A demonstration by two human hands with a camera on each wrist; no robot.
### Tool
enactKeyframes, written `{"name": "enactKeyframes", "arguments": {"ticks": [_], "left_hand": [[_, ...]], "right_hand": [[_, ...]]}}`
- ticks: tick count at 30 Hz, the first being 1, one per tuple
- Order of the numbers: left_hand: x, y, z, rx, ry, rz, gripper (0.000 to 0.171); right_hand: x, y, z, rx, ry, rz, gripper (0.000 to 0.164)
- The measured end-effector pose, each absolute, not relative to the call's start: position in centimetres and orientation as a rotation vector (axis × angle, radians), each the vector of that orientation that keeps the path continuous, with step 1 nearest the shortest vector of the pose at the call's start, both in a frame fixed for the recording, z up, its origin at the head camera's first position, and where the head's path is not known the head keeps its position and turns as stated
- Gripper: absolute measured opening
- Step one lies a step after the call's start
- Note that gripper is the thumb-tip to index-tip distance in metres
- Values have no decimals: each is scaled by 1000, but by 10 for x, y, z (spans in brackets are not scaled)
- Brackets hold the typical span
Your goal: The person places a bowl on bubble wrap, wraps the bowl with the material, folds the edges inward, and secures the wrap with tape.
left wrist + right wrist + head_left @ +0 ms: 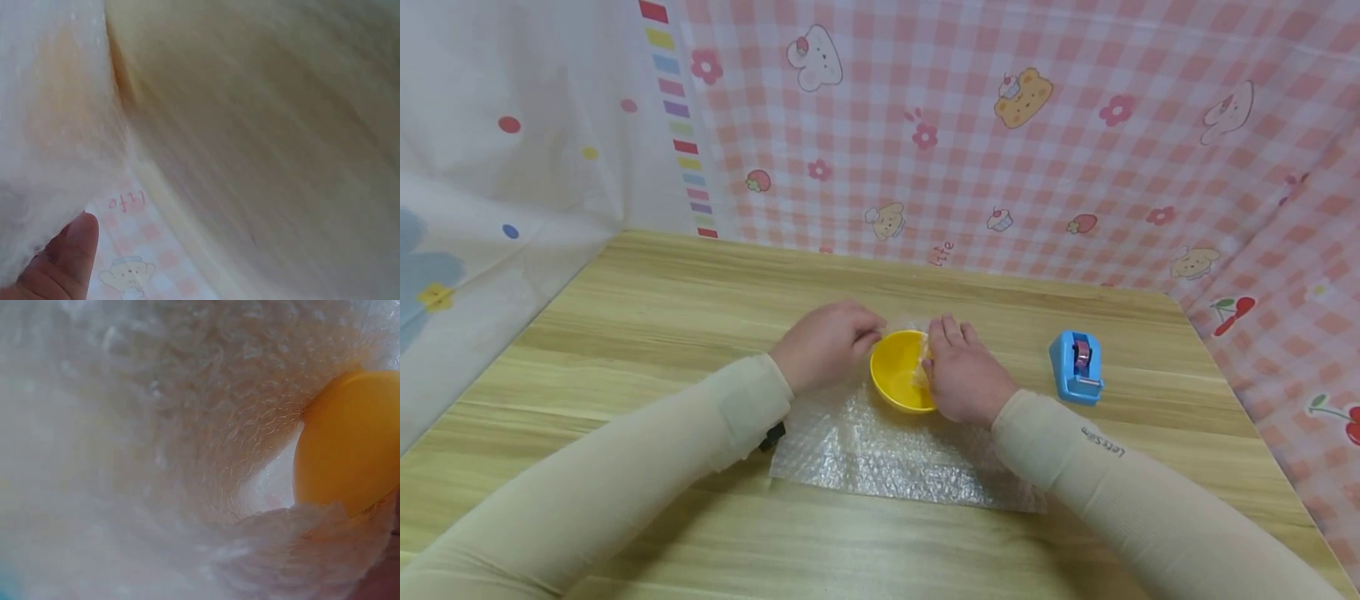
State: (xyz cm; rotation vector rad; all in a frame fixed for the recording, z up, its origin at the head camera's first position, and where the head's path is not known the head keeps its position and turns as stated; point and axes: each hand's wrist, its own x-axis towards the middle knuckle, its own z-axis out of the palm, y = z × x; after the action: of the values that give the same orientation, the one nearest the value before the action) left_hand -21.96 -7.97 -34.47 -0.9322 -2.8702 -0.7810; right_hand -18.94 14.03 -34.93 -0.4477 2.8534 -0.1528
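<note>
A yellow bowl [901,371] rests, opening up and tilted toward me, on a sheet of clear bubble wrap [880,462]. At its upper left my left hand [829,346] pinches an edge of the wrap between thumb and curled fingers. In the left wrist view a fingertip [82,231] shows against the raised wrap [69,150]. On the other side my right hand [966,375] presses a flap of wrap over the bowl's right rim, its fingers mostly straight. The right wrist view shows wrap [206,406] rising beside the bowl [350,444].
A blue tape dispenser [1077,368] with a pink roll stands to the right of my right hand. A small black object [772,436] lies partly under my left wrist. Patterned curtains [925,183] border the wooden table [662,283] at the back and sides.
</note>
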Motion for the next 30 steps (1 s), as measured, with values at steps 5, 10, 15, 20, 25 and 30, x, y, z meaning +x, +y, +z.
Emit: {"name": "enactKeyframes", "arguments": {"ticks": [5,10,15,20,25,30], "left_hand": [[-216,-75,-345,-990,-2866,-772,25],[-212,-70,-345,-1021,-2906,-736,26],[-208,-65,-345,-1068,-2896,-703,27],[-205,-62,-347,-1106,-2884,-667,27],[-203,-59,-348,-1132,-2922,-620,31],[-202,-58,-347,-1213,-2983,-549,41]], "right_hand": [[-189,140,-348,-482,2858,-157,68],[-188,141,-349,-502,2853,-240,68],[-187,142,-350,-497,2826,-367,69],[-187,143,-354,-464,2807,-507,72],[-188,144,-355,-446,2769,-615,77],[-188,147,-354,-464,2728,-698,82]]}}
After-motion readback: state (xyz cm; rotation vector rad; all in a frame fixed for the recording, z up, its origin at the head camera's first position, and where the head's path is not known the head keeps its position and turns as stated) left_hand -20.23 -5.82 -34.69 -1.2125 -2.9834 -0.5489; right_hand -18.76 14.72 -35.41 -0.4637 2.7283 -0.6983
